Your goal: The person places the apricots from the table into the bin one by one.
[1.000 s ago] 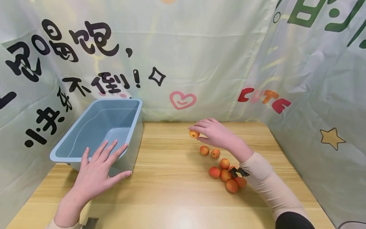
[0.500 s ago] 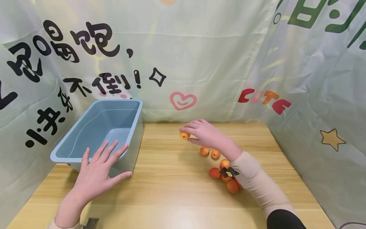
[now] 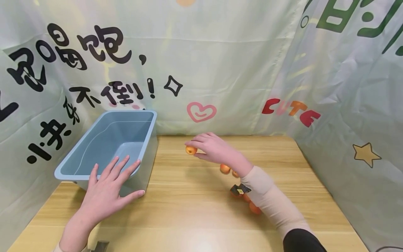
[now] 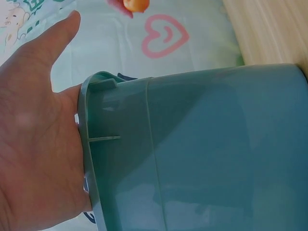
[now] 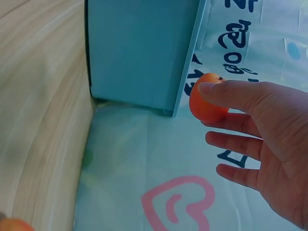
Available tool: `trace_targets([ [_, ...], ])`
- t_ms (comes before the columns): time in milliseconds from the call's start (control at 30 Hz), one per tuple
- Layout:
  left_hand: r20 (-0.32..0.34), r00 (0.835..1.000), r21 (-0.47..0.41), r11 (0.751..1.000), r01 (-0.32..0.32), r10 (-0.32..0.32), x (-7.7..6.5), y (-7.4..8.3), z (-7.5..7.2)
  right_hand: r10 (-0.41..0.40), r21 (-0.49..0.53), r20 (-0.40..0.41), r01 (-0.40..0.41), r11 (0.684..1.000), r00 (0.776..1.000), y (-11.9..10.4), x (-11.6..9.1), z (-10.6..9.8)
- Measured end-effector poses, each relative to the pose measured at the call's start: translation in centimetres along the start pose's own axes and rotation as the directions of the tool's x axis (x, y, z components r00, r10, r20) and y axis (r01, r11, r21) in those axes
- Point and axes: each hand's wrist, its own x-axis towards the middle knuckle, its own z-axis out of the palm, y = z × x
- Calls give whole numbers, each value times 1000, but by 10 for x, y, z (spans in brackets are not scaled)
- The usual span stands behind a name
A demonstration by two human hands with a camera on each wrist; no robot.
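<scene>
Right hand (image 3: pixel 214 148) grasps orange fruit (image 3: pixel 191 150), thumb against fingers; fruit now nearer the blue tub (image 3: pixel 149 157) than a second ago, still right of it, carry apparently partway; left hand (image 3: pixel 108 194) unmoved, fingers spread at tub's near end

Pale, creased cloth (image 3: pixel 220 63) hangs behind the wood-grained tabletop (image 3: pixel 176 217) and along both its sides. Bold black writing (image 3: pixel 110 44) runs across the left part, with a four-pointed sparkle (image 3: pixel 173 86) to its right. Lower down is a pink heart (image 3: pixel 200 114) with a smile inside; farther right, the multicoloured word CUTE (image 3: pixel 296 106). The right side bears large green writing (image 3: pixel 335 21) up high and, below, a dark-outlined yellow star (image 3: pixel 366 154). Light glares off the tabletop's near part.
</scene>
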Motion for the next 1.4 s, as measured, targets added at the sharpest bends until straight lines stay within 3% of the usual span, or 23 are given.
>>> trace_targets([
  [700, 0, 1000, -3, 1000, 10, -10, 0, -1, -1, -45, 5, 9, 45, 999, 999, -26, 55, 18],
  [1400, -8, 1000, 16, 1000, -1, 1, 1, -1, 1, -35, 29, -144, 40, 999, 989, -41, 98, 29],
])
